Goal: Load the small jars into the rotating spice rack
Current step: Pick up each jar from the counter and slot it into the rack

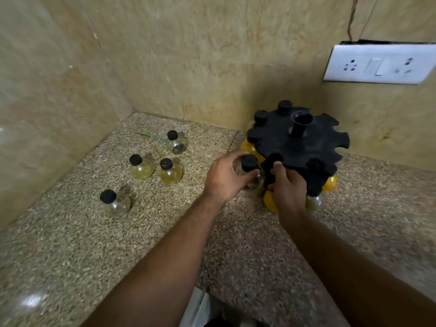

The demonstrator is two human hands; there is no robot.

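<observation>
Gripping jar (249, 169) in left hand (224, 178) beside a rack (299, 147) slot; steadying rack rim with right hand (289, 187), fingers clenched on it. Judging glass light, slick, fragile: taking it round the neck below the cap. Leaving four jars (141, 167) on counter (70, 244)

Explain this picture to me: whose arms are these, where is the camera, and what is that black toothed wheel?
There is no machine here. A person wears a camera on the head, so you look down along their own two arms. The black wheel is a rotating spice rack standing in the corner of a speckled stone counter; its notches hold small jars by the neck. The left hand holds a black-capped jar at a notch, while the right hand grips the rack's edge. Four more jars stand loose on the counter to the left.
</observation>
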